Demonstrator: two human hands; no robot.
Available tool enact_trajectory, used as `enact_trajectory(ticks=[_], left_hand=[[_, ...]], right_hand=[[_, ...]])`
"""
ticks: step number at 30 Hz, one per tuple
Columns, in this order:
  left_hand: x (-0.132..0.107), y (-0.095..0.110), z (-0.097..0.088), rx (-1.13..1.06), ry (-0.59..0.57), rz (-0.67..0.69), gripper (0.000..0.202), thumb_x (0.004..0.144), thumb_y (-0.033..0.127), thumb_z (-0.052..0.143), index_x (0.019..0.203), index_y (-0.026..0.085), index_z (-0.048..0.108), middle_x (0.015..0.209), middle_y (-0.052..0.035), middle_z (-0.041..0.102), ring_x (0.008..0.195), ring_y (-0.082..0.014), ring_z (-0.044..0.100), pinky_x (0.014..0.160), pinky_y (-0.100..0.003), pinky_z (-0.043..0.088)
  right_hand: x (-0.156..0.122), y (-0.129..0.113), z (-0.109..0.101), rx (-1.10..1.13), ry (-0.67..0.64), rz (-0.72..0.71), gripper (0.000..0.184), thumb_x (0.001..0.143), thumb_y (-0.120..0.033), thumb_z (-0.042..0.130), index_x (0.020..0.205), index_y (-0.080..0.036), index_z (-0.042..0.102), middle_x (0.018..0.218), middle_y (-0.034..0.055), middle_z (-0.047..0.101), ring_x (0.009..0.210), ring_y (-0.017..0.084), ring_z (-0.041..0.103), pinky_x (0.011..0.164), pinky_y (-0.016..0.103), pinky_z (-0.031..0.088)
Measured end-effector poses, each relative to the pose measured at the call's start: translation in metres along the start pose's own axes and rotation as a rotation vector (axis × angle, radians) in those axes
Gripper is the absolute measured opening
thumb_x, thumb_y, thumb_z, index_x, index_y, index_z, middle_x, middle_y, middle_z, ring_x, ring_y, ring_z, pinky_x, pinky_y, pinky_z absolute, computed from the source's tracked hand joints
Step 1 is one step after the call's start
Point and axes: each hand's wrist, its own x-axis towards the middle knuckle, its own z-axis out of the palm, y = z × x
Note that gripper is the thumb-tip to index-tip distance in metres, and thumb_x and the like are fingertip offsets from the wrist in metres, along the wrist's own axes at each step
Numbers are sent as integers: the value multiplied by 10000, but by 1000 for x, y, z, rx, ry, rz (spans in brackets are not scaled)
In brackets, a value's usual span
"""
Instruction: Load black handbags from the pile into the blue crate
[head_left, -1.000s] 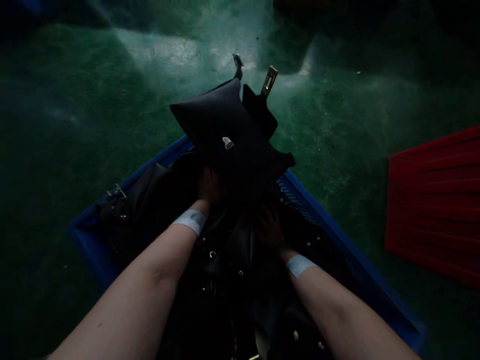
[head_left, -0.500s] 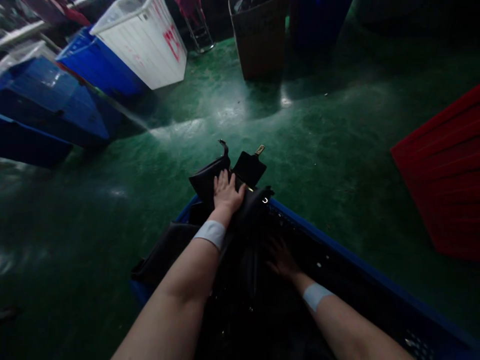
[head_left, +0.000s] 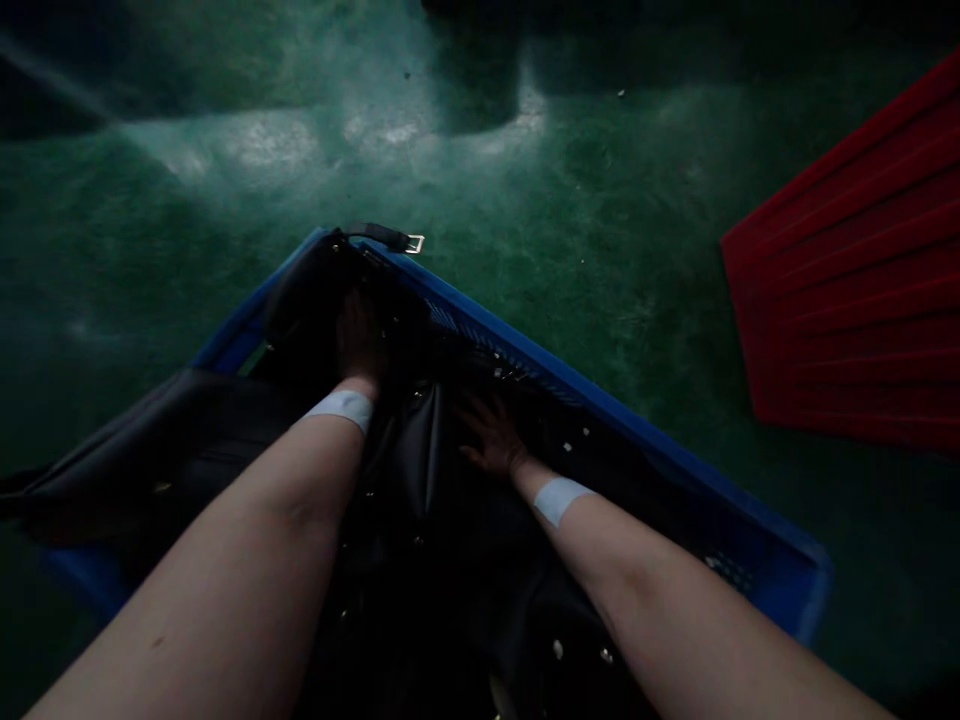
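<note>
A blue plastic crate holds several black bags with small metal fittings. Deep in its far corner, my left hand lies in shadow with fingers stretched out, pressed on a black bag. A strap with a metal buckle from that corner pokes over the rim. My right hand rests with spread fingers on the dark bags near the crate's right wall. Another black bag leans over the left side. Both wrists wear pale bands. Dim light hides where one bag ends and another begins.
A red ribbed container stands on the right, apart from the crate. Green floor with glossy light patches surrounds the crate.
My view has tilted down. The left hand has gone lower into the crate's far corner, and the bag under it sits deeper, its raised flap no longer visible. The right hand stays spread on the bags.
</note>
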Motion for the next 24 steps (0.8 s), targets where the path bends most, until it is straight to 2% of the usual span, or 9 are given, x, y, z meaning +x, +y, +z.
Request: enact_trajectory(ticks=[3, 7, 10, 13, 16, 17, 19, 21, 24], left_hand=[[-33, 16, -32, 43, -209, 5, 612, 931, 171, 424, 1502, 27, 258, 1581, -149, 128, 1475, -254, 95, 1214, -427, 95], [-121, 11, -117, 52, -57, 44, 630, 905, 349, 446, 1456, 47, 394, 1542, -139, 275, 1449, -242, 230, 1214, -412, 173], [-228, 5, -189, 8, 5, -64, 633, 916, 416, 351, 1399, 22, 465, 1469, -155, 403, 1402, -245, 338, 1204, -436, 223], [-369, 21, -233, -117, -71, -311, 682, 894, 483, 310, 1373, 36, 500, 1433, -145, 451, 1376, -256, 382, 1182, -445, 293], [-512, 67, -246, -293, -184, -700, 805, 854, 587, 262, 1426, 51, 444, 1443, -135, 439, 1349, -266, 417, 1129, -438, 384], [-552, 88, -250, -354, -207, -824, 856, 827, 629, 257, 1431, 48, 435, 1432, -145, 451, 1328, -279, 442, 1112, -448, 403], [-611, 135, -272, -471, -138, -1016, 932, 772, 687, 281, 1398, 19, 459, 1404, -178, 472, 1302, -305, 467, 1099, -457, 416], [-645, 182, -321, -546, 67, -1108, 936, 730, 715, 368, 1342, 21, 503, 1367, -195, 507, 1276, -324, 493, 1090, -459, 429], [-684, 241, -432, -523, 480, -1075, 875, 663, 719, 580, 1368, 207, 502, 1349, -87, 553, 1244, -302, 529, 1080, -439, 454]], right_hand=[[-11, -1, -13, -12, 8, 56, 727, 840, -501, 578, 1492, -251, 374, 1602, 27, 154, 1460, 375, -5, 1179, 607, 147], [-24, -26, -40, -29, -107, 164, 646, 909, -483, 489, 1504, -274, 347, 1606, 3, 141, 1463, 405, 4, 1152, 663, 157], [-44, -50, -65, -43, -193, 184, 610, 950, -454, 403, 1517, -245, 315, 1597, 20, 165, 1466, 363, 138, 1141, 647, 240], [-84, -60, -96, -48, -270, 195, 593, 948, -424, 401, 1471, -143, 406, 1548, 108, 296, 1396, 298, 362, 1146, 502, 356], [-144, -57, -136, -93, -245, 150, 545, 944, -428, 388, 1285, -59, 599, 1361, 183, 530, 1288, 299, 502, 1115, 461, 422], [-167, -55, -151, -108, -190, 89, 538, 939, -441, 388, 1250, -68, 622, 1327, 182, 557, 1280, 302, 509, 1115, 470, 426], [-218, -48, -182, -106, -104, -48, 504, 927, -471, 408, 1230, -136, 631, 1330, 146, 560, 1269, 295, 519, 1097, 483, 452], [-267, -43, -213, -105, -103, -159, 453, 917, -482, 436, 1221, -205, 625, 1335, 114, 559, 1246, 290, 538, 1050, 493, 498], [-322, -46, -255, -138, -258, -348, 371, 904, -465, 469, 1172, -264, 626, 1289, 96, 589, 1189, 290, 577, 977, 497, 548]])
